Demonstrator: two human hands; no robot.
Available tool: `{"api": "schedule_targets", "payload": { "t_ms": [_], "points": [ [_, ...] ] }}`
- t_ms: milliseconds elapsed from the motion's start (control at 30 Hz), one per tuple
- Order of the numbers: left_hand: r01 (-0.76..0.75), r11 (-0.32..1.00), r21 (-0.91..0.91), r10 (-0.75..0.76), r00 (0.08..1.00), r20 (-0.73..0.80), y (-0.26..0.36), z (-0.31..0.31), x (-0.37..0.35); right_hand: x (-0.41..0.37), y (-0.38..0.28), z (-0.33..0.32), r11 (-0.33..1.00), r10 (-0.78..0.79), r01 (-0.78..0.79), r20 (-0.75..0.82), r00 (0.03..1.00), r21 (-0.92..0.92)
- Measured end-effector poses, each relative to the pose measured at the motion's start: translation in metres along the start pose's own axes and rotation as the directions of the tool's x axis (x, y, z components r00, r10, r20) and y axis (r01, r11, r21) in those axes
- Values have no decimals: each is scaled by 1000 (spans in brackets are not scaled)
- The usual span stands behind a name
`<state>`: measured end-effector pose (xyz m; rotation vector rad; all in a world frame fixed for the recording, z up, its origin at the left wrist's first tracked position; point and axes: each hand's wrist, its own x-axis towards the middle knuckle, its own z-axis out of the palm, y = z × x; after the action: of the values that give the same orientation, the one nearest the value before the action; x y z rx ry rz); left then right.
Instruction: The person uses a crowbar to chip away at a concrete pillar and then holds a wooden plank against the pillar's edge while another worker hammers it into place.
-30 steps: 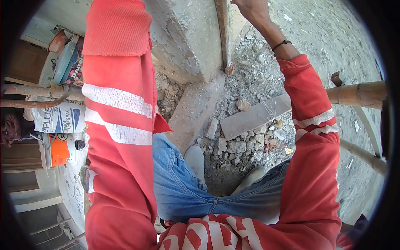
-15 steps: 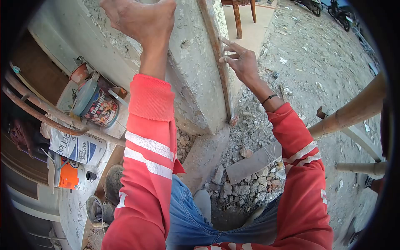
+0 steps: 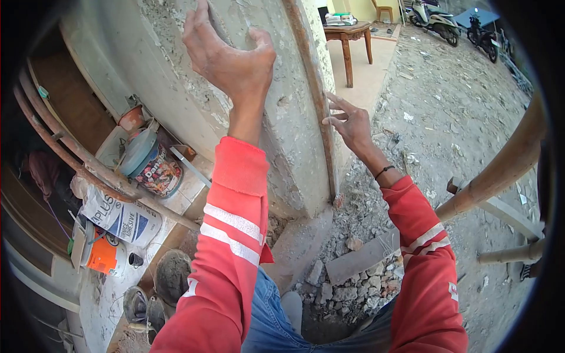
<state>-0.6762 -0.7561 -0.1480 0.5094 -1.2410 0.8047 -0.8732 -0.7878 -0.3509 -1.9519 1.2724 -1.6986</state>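
Observation:
My left hand (image 3: pixel 235 62) is raised against the rough plastered face of the pillar (image 3: pixel 288 112), fingers apart and bent, with nothing visible in it. A long narrow wooden strip (image 3: pixel 315 76) runs down the pillar's right edge. Beside that strip is my right hand (image 3: pixel 352 122), its fingers spread and their tips at the strip's edge. A thin line shows near those fingertips. Both arms wear red sleeves with white stripes.
Broken rubble (image 3: pixel 347 288) lies at the pillar's foot. On the left are a paint bucket (image 3: pixel 154 167), an adhesive bag (image 3: pixel 120 215) and an orange-labelled bucket (image 3: pixel 106 253). Bamboo poles (image 3: pixel 500 165) cross at right. Behind stand a wooden table (image 3: pixel 348 32) and motorbikes (image 3: pixel 435 22).
The view has tilted up, showing more of the table and motorbikes. My left hand sits lower in view, its fingers now visible. My right hand stays beside the strip.

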Motion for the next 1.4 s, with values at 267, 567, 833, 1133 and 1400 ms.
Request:
{"api": "schedule_targets", "payload": {
  "t_ms": [267, 567, 833, 1133, 1400],
  "points": [
    [85, 996, 18, -85, 996, 10, -7, 2, -2, -1, -4, 0, 997, -2, 2, 3, 1000, 75],
    [71, 997, 33, -71, 997, -3, -4, 0, 0, 0, 1, 2, 999, -2, 3, -5, 1000, 54],
    [2, 998, -61, 6, 991, 136, -9, -28, 8, 1, 5, 3, 997, 28, -29, 18, 999, 75],
    [622, 769, 151, -591, 601, 537, -136, -166, -121, 3, 8, 1, 998, 2, -3, 14, 1000, 65],
    [879, 136, 457, -554, -315, 771, -141, -271, -332, 3, 6, 2, 999, -1, 1, 2, 1000, 50]
  ]
}}
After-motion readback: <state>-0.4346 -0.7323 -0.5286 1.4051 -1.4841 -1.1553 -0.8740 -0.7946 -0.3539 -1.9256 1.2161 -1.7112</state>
